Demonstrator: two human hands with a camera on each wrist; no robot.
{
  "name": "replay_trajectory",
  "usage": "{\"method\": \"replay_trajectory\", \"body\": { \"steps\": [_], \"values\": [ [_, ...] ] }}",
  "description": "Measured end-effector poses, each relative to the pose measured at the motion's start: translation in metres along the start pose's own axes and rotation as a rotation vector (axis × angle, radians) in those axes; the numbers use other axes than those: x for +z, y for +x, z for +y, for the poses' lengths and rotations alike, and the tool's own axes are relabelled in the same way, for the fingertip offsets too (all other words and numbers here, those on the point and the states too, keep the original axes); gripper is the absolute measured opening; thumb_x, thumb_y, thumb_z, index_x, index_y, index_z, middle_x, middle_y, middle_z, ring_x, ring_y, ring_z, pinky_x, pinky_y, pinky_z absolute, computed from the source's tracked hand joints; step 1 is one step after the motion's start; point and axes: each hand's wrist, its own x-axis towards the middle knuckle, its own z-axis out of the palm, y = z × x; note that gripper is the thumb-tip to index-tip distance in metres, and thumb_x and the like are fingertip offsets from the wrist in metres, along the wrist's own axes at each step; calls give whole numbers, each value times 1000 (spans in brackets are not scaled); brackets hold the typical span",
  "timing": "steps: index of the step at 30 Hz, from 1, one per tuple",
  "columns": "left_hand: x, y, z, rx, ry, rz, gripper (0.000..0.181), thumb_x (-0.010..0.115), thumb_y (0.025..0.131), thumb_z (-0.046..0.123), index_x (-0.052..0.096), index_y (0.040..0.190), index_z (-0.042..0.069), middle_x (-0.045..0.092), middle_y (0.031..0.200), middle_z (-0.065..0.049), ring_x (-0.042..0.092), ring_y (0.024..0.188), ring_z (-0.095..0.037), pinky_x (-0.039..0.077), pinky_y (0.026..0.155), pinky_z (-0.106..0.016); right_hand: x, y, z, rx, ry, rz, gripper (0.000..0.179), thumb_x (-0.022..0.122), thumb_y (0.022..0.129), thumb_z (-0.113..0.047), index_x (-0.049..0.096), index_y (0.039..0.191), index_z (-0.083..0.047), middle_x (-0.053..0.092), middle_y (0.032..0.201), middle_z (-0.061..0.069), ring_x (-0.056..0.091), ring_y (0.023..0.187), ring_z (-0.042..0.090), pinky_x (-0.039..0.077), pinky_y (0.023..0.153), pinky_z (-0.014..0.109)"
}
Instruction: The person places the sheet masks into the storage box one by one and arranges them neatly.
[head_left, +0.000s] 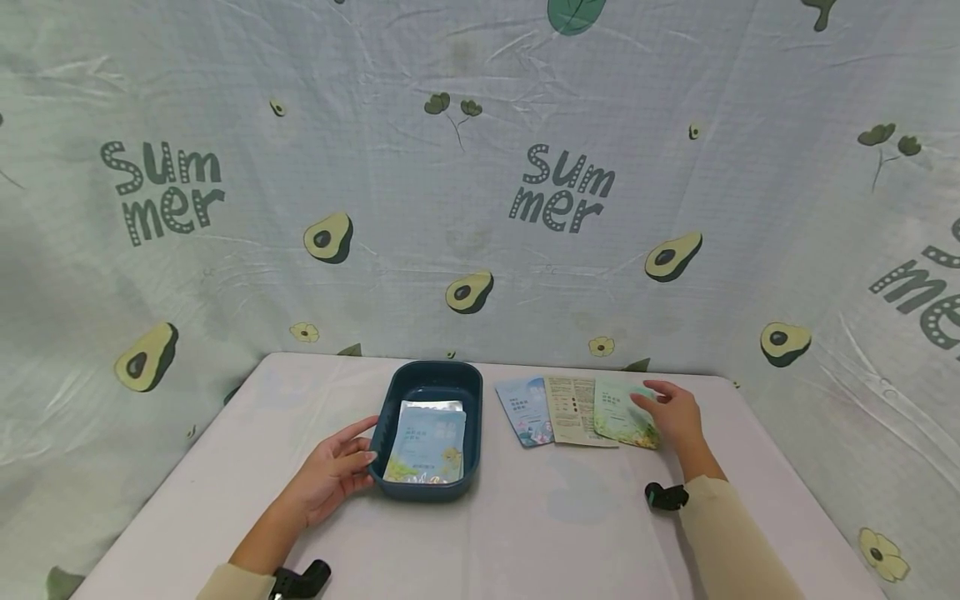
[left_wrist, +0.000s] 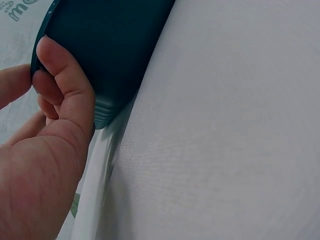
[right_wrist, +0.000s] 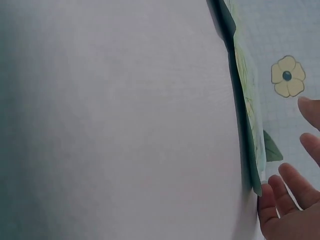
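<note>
My left hand [head_left: 333, 475] holds the left side of a dark blue plastic bin [head_left: 424, 492], with thumb and fingertips at its rim. Inside the bin lie flat pale-blue sachets [head_left: 426, 442] with silver edges, stacked face up. On the right, my right hand [head_left: 675, 412] is over the right edge of a green printed sachet [head_left: 618, 410], thumb and fingers spread apart. That sachet overlaps a beige sachet [head_left: 573, 412] showing printed text. Left of it lies a blue floral sachet [head_left: 525, 408]. In the right wrist view, fingertips are right at the green sachet's edge [right_wrist: 248, 110].
A white cloth covers the table [head_left: 525, 533]. Behind it and along both sides hangs a pale curtain [head_left: 390, 183] with avocado prints. Each wrist wears a black device, one by the left sleeve [head_left: 303, 579], one by the right [head_left: 667, 497].
</note>
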Motion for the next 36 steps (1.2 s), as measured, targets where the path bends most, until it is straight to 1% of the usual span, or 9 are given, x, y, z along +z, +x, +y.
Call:
{"method": "replay_trajectory", "body": {
  "steps": [5, 11, 17, 22, 26, 31, 36],
  "values": [
    [-1, 1, -1, 14, 3, -12, 72, 57, 102, 3, 20, 163, 6, 60, 107, -1, 65, 82, -12, 57, 74, -23, 1, 3, -2, -1, -37, -13, 63, 66, 99, -37, 49, 151, -5, 37, 159, 28, 36, 145, 46, 39, 113, 61],
    [-1, 2, -1, 15, -1, -17, 71, 55, 102, 3, 20, 163, 6, 60, 108, -1, 65, 83, -13, 57, 74, -23, 1, 9, -2, 46, -40, -13, 63, 68, 98, -35, 50, 149, -3, 35, 159, 31, 35, 146, 48, 37, 115, 61],
    [-1, 1, -2, 15, -13, -26, 71, 54, 103, 2, 18, 163, 5, 61, 108, -1, 65, 83, -12, 57, 74, -23, 3, 17, 0, 73, -71, -3, 58, 70, 97, -26, 53, 145, -1, 39, 155, 33, 38, 142, 50, 38, 114, 61],
    [0, 0, -1, 23, -13, -33, 72, 55, 102, 2, 17, 163, 4, 60, 108, -1, 65, 83, -12, 57, 74, -23, 4, 22, -1, 89, -115, -6, 56, 71, 96, -23, 54, 143, 1, 41, 152, 33, 40, 139, 50, 38, 113, 61],
    [0, -1, -1, 14, -8, -24, 72, 55, 102, 2, 18, 163, 5, 60, 107, -1, 64, 82, -12, 57, 74, -23, 5, 23, -1, 104, -130, -16, 57, 72, 94, -22, 54, 142, 2, 42, 151, 33, 41, 138, 50, 37, 113, 61],
    [1, -1, -1, -4, -7, 4, 71, 57, 101, 3, 21, 163, 7, 60, 108, -1, 64, 83, -13, 56, 74, -23, 6, 23, -4, 100, -157, -26, 61, 75, 92, -22, 52, 143, 3, 42, 149, 34, 42, 136, 50, 38, 113, 61],
    [1, 0, -1, -3, -11, 10, 71, 57, 101, 3, 22, 163, 8, 60, 107, -1, 65, 83, -13, 56, 74, -22, 7, 22, -6, 105, -171, -22, 62, 75, 91, -20, 52, 143, 4, 43, 148, 34, 42, 135, 50, 37, 113, 61]
  ]
}}
